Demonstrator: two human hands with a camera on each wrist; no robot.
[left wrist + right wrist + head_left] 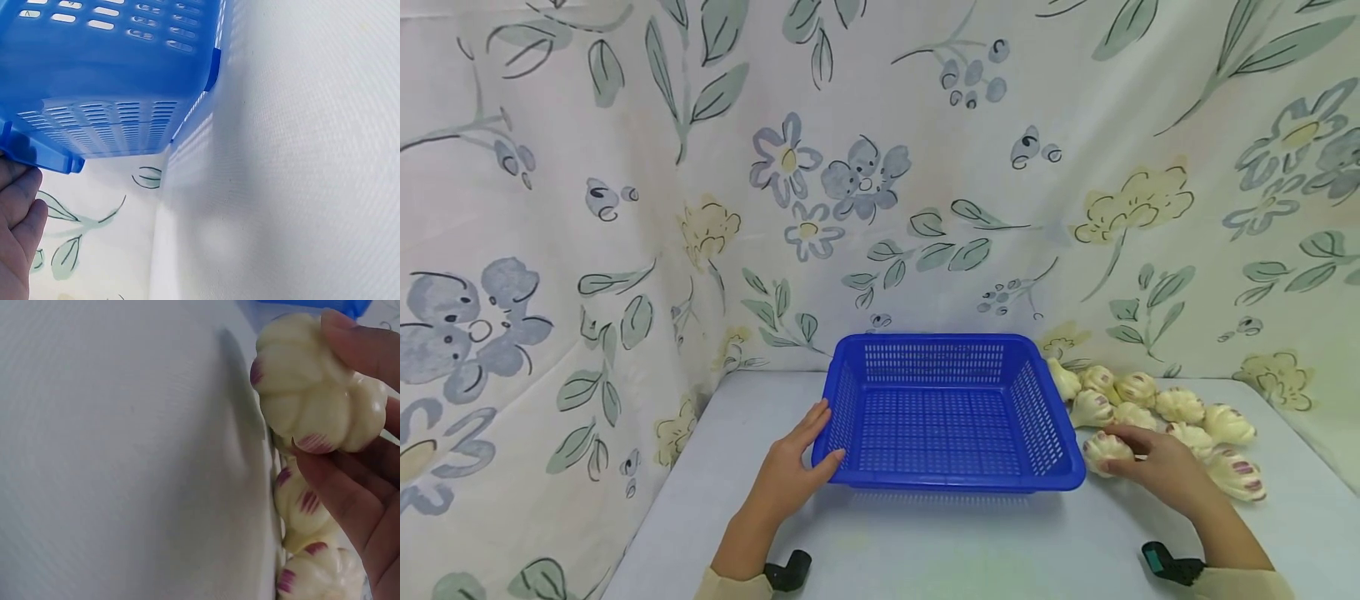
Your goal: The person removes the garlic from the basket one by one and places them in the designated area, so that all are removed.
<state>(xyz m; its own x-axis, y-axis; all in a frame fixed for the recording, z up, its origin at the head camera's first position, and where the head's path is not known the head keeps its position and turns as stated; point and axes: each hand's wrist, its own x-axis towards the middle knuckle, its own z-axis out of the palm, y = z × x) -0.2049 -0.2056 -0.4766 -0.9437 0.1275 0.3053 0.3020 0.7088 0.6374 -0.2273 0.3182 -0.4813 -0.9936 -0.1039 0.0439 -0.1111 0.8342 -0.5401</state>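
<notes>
A blue plastic basket [936,482] with slotted walls stands in the middle of the table in the head view. My left hand [788,471] rests against its left rim, fingers fairly straight and thumb near the front corner. In the left wrist view those fingers [17,199] touch the rim's edge. Just right of the basket, my right hand [1163,468] pinches a garlic bulb [1105,452] between thumb and fingers. The right wrist view shows this bulb [312,387] as pale, glossy and purple-streaked. Nothing lies on the basket's visible floor.
Several more garlic bulbs [1180,405] lie grouped behind and right of my right hand, some against the basket's right side. The white table [940,550] ends at a floral cloth [925,275] hanging behind it and on the left.
</notes>
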